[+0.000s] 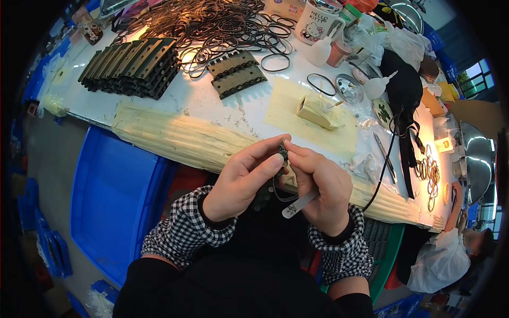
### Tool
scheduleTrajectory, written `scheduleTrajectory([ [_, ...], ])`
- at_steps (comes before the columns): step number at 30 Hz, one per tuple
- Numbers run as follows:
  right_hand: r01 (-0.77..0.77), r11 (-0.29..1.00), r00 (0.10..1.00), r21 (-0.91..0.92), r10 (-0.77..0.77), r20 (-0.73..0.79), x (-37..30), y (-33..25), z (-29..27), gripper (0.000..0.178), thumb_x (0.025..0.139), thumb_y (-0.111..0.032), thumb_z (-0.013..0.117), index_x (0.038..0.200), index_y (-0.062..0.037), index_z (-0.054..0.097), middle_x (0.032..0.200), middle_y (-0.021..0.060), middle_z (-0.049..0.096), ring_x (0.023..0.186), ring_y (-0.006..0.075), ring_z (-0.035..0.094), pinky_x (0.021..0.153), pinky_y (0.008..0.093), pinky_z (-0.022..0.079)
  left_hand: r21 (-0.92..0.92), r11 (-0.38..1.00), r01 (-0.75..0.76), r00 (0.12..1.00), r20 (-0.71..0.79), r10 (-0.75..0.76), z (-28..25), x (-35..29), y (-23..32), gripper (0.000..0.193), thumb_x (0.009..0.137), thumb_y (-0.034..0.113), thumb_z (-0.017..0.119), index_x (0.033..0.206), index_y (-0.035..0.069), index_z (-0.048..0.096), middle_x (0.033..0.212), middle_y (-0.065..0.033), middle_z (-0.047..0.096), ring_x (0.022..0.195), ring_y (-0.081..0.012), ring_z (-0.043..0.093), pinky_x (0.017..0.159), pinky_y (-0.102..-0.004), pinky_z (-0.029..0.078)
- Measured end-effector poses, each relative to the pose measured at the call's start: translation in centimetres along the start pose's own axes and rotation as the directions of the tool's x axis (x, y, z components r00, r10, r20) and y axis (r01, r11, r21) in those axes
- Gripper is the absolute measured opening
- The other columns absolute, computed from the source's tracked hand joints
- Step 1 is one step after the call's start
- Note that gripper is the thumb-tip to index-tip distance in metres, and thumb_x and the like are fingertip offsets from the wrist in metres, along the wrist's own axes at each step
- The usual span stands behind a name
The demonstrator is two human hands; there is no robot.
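My left hand (245, 179) is closed, thumb and fingers pinching a small dark part (283, 153) in front of my chest. Fingertips of my right hand (324, 183) meet the same part from the other side. Tucked in the right palm is a flat silver metal tool, apparently tweezers (298, 206), with its rounded end sticking out below; its working end is hidden. A thin dark band (277, 192) hangs in a curve beneath the part, between both hands. Fingers cover most of the part, so its exact kind cannot be made out.
The white table (233, 119) carries a heap of dark bands (212, 26), stacked circuit-board panels (132, 66), a smaller panel stack (237, 74) and a pale block (319, 112). A cup (316, 24) and squeeze bottles stand farther back. Below left is a blue bin (108, 196).
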State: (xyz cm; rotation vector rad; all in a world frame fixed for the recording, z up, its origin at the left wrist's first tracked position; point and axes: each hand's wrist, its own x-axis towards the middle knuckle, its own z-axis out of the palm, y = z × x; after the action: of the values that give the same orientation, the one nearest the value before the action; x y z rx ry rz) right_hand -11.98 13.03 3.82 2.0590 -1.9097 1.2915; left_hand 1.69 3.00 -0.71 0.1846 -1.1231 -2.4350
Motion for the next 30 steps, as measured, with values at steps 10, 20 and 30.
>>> scheduleTrajectory([
  [10, -0.204, 0.951, 0.974, 0.232, 0.220, -0.047, 0.4, -1.0, 0.1, 0.015, 0.081, 0.005, 0.066, 0.095, -0.0006, 0.064, 0.086, 0.0125, 0.067, 0.074, 0.0261, 0.067, 0.063, 0.0295, 0.053, 0.115, 0.993, 0.021, 0.999, 0.030, -0.024, 0.2, -0.3, 1.4, 0.046, 0.098, 0.013, 0.053, 0.138, -0.005, 0.040, 0.122, -0.0093, 0.056, 0.100, -0.0117, 0.057, 0.087, -0.0265, 0.049],
  [20, 0.032, 0.998, 0.994, 0.059, -0.038, 0.103, 1.3, 0.2, -1.8, 0.022, 0.075, 0.004, 0.067, 0.095, -0.0031, 0.062, 0.092, 0.0123, 0.068, 0.075, 0.0250, 0.066, 0.064, 0.0310, 0.052, 0.142, 0.987, 0.072, 0.989, 0.118, -0.090, 0.2, -0.2, 2.0, 0.043, 0.097, 0.013, 0.053, 0.135, -0.006, 0.044, 0.114, -0.0078, 0.060, 0.096, -0.0097, 0.058, 0.086, -0.0243, 0.048],
  [30, 0.056, 0.998, 0.997, 0.020, -0.055, -0.051, 0.0, 0.8, 0.0, 0.023, 0.074, 0.005, 0.068, 0.095, -0.0020, 0.063, 0.094, 0.0135, 0.069, 0.077, 0.0255, 0.068, 0.065, 0.0308, 0.053, -0.082, 0.985, 0.151, 0.988, 0.056, -0.147, 0.5, 0.0, 1.3, 0.039, 0.099, 0.014, 0.051, 0.133, -0.006, 0.046, 0.109, -0.0072, 0.061, 0.093, -0.0096, 0.059, 0.084, -0.0240, 0.049],
])
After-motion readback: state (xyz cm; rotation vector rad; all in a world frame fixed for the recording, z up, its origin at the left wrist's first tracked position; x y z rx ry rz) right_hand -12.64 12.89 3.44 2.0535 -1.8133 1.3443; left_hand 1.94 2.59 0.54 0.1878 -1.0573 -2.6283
